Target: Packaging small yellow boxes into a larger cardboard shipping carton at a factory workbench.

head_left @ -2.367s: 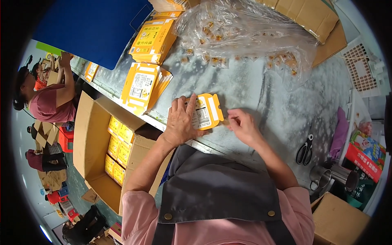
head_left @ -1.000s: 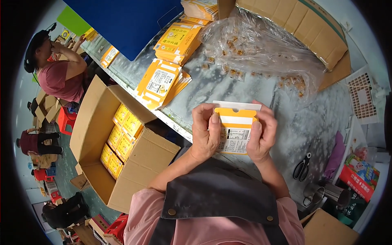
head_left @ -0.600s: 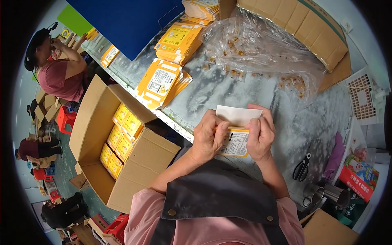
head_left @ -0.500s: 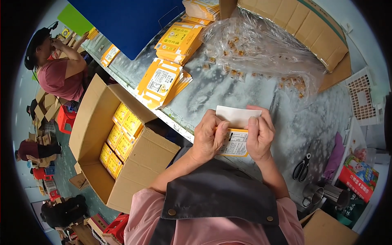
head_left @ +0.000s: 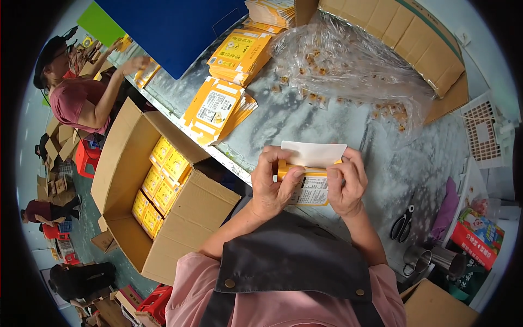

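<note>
Between my hands is a small yellow-and-white carton (head_left: 311, 195), held over the table's near edge. Its white flap (head_left: 315, 154) stands up at the far end, and printed panels face me. My left hand (head_left: 271, 182) grips the left side, thumb on the yellow edge. At the right side, my right hand (head_left: 348, 182) is closed on it, thumb on the front panel and fingers behind the flap. Whether anything is inside the carton cannot be seen. Flat yellow cartons (head_left: 218, 109) lie fanned in a pile beyond my left hand.
An open cardboard box (head_left: 185, 229) with rows of yellow cartons (head_left: 163, 188) stands at my left. Small wrapped pieces lie under a clear plastic bag (head_left: 348, 71) on the table (head_left: 305, 122). Black scissors (head_left: 402, 224) and metal cups (head_left: 449, 260) are at right. A co-worker (head_left: 81, 98) works far left.
The carton's top has opened out: yellow side edges now show below the raised white flap. My left hand has shifted slightly left. The co-worker at far left has moved an arm over the table.
</note>
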### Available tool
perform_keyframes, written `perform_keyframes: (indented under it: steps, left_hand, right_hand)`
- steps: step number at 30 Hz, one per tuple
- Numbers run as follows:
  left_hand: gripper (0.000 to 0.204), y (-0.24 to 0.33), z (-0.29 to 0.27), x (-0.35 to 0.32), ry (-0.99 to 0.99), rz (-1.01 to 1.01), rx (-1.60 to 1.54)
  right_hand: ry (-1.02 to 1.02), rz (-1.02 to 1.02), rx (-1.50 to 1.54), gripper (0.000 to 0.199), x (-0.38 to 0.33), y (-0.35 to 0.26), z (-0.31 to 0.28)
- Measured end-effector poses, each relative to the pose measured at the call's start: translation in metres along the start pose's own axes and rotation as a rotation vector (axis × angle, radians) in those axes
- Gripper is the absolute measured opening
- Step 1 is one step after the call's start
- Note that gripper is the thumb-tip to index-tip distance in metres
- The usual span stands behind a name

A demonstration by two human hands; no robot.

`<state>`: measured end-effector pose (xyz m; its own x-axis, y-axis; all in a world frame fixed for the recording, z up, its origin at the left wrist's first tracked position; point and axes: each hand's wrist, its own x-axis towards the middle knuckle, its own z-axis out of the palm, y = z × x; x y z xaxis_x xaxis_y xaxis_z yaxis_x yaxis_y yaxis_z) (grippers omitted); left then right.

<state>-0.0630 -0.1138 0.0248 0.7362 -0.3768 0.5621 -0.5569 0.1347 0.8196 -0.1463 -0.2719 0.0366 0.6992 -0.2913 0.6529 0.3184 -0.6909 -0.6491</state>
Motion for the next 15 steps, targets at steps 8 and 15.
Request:
perform_keyframes:
  steps: [8,15]
  left_hand:
    - [0.052,0.007,0.004,0.002,0.061,-0.036,-0.155]
    - [0.111,0.013,0.001,-0.005,-0.014,-0.011,0.081]
  right_hand:
    - [0.134,0.144,0.341,0.031,-0.007,-0.011,0.017]
    - [-0.042,0.185,0.209,0.061,-0.014,-0.011,0.013]
